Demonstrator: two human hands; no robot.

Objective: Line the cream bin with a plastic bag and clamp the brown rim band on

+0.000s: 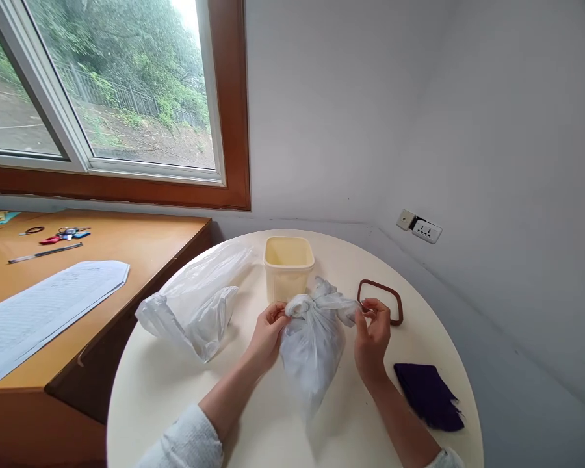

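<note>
A knotted white plastic bag [312, 348] lies on the round cream table [175, 390] in front of me. My left hand [268, 335] pinches the knot's left side. My right hand [373, 335] pulls the bag's loose right end between its fingertips. Just behind the bag stands an open cream plastic container [288, 263]. Its clear lid with a brown rim [392, 296] lies flat behind my right hand.
A second, loose plastic bag [195, 302] lies at the table's left. A dark purple cloth [429, 395] sits near the right edge. A wooden desk [141, 244] to the left carries papers [39, 309], a pen and keys. A wall socket [425, 231] is at the right.
</note>
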